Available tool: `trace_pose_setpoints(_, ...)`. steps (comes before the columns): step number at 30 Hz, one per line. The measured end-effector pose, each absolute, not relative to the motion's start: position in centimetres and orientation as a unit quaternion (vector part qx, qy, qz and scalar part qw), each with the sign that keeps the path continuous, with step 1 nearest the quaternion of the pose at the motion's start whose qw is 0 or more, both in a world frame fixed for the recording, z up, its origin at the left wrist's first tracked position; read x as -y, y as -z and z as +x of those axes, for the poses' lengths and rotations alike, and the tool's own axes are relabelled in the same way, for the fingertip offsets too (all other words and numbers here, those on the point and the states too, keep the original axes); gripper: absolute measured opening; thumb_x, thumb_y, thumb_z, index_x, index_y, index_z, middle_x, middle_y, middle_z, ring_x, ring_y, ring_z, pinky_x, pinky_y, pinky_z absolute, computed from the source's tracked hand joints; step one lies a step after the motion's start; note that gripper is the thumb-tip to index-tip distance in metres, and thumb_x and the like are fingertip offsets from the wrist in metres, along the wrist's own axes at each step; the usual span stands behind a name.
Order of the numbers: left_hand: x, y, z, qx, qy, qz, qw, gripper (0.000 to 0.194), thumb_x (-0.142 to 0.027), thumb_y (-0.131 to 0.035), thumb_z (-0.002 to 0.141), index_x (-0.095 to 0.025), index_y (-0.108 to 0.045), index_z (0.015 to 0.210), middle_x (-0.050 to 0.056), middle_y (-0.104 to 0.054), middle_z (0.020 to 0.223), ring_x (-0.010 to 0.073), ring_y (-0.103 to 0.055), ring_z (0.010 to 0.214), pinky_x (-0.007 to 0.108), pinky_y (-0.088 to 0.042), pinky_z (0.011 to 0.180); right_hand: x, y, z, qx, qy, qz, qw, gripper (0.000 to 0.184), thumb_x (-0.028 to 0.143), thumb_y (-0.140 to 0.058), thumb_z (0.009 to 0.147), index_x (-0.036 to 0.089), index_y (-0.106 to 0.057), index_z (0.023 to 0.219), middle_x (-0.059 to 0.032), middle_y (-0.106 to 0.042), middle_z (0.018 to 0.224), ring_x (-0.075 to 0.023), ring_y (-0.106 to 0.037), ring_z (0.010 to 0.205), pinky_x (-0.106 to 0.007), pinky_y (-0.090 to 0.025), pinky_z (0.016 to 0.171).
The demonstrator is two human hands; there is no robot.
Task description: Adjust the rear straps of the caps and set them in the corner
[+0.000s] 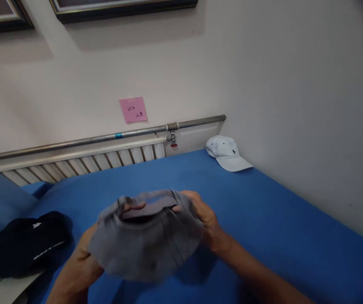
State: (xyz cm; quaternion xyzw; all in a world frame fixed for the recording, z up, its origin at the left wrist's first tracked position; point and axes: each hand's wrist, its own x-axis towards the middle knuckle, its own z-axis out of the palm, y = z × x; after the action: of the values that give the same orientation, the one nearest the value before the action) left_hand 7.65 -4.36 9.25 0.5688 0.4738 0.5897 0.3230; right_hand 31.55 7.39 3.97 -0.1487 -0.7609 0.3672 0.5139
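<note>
Grey cap [146, 245] looks soft, light, floppy; left hand [83, 261] and right hand [205, 221] grip opposite rims, best hold.

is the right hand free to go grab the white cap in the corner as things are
Probably not yet. The right hand and the left hand both grip the grey cap. The blue surface between it and the white cap is bare, so the path looks open once it lets go.
</note>
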Motion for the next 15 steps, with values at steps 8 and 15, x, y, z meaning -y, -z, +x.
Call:
trace_pose_setpoints(8, 3.5, -5.4, 10.1, -0.532, -0.279, 0.776, 0.191, 0.023, -0.008, -0.046, 0.082, -0.022, -0.063, 0.078, 0.002, -0.071, 0.096, 0.0207, -0.063, 0.102, 0.055, -0.023, 0.112, -10.4, 1.5, 32.4, 0.782, -0.389, -0.272, 0.403, 0.024, 0.012, -0.057, 0.078, 0.026, -0.071, 0.090, -0.0033, -0.057, 0.120, -0.0205, -0.055, 0.112, -0.038, -0.042, 0.099)
trace_pose_setpoints(15, 8.5, -3.8, 11.8, -0.551, -0.272, 0.751, 0.240, 0.028, -0.021, -0.055, 0.082, -0.024, -0.060, 0.110, 0.005, -0.065, 0.117, 0.0244, -0.054, 0.118, 0.054, -0.014, 0.115, -9.0, 1.9, 32.1, 0.764, -0.403, -0.261, 0.431, 0.023, 0.013, -0.054, 0.077, 0.023, -0.070, 0.088, -0.0041, -0.062, 0.108, -0.0175, -0.059, 0.105, -0.034, -0.044, 0.096)
